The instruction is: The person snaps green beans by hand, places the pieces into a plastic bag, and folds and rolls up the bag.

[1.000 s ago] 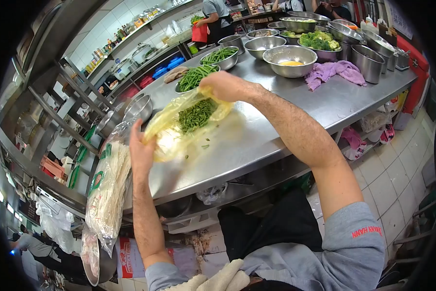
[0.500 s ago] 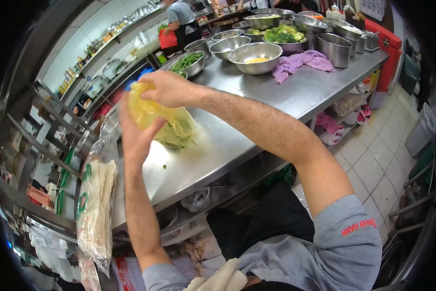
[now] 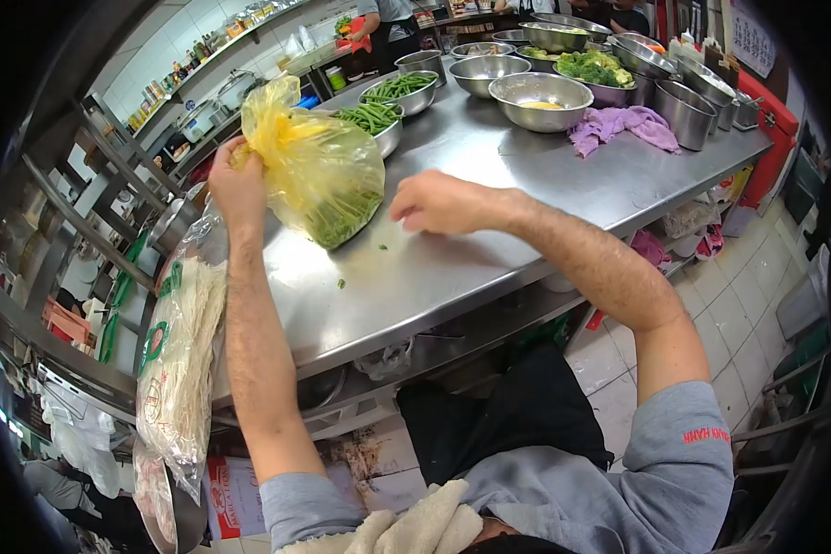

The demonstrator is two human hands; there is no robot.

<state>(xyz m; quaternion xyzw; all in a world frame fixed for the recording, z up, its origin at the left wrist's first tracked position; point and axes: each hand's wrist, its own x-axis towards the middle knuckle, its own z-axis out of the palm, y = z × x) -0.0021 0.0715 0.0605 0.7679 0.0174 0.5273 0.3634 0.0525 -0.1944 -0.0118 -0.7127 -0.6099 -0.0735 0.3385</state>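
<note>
My left hand (image 3: 237, 180) is closed around the gathered neck of a yellow plastic bag (image 3: 318, 166). Chopped greens show through the bag's lower part, which hangs by the steel table (image 3: 434, 286). To the right of the bag, my right hand (image 3: 448, 203) is just over the tabletop with its fingers curled in. Whatever those fingers may hold is hidden. Small green scraps (image 3: 341, 283) lie on the steel below the bag. Behind the bag are two bowls of green beans (image 3: 371, 117).
Several steel bowls (image 3: 541, 102), broccoli (image 3: 595, 67), a purple cloth (image 3: 623, 127) and a steel pot (image 3: 685, 115) stand toward the back right. A clear pack of dried noodles (image 3: 184, 360) overhangs the table's left end. A person in an apron (image 3: 389, 26) stands at the far side.
Both hands were at the yellow bag's top before. My right hand has let go and moved right and down toward the table, while my left hand keeps the bag. The view has shifted slightly.
</note>
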